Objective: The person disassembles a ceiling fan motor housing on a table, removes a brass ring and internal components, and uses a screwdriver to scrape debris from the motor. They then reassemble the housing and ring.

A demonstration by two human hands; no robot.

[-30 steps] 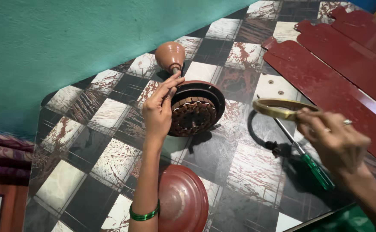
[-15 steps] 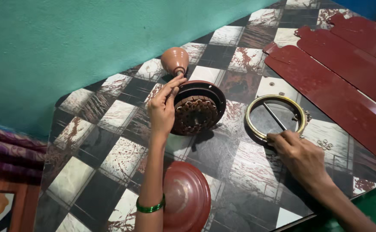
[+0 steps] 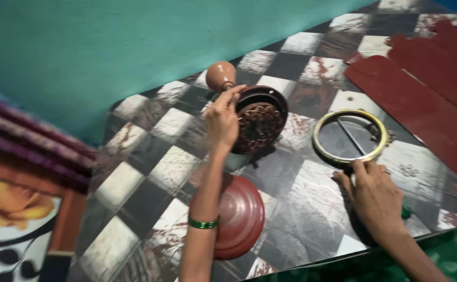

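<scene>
The brass-coloured ring (image 3: pixel 349 137), which a second ago was lifted in the right hand (image 3: pixel 375 197), now lies flat on the checkered floor (image 3: pixel 134 177), and the hand has come down just behind it, palm down, fingers pressed together with their tips touching the near rim of the ring. So the ring is set aside and the right hand holds nothing any more. The left hand (image 3: pixel 223 122) has not moved from the fan motor (image 3: pixel 259 125): it stays with fingers curled over the upper edge of the dark housing, the thumb side toward the brown cup-shaped cover (image 3: pixel 221 75) (I cannot tell how firmly it presses). The motor stands tilted on the floor, near the teal wall (image 3: pixel 108 47). A round red cover (image 3: pixel 239 216) lies under the left forearm, and the red blades (image 3: pixel 421 104) fill the right side, just beside the ring. Open floor is mostly left of the motor, toward the striped cloth (image 3: pixel 25 136); between ring and motor the gap is narrow.
</scene>
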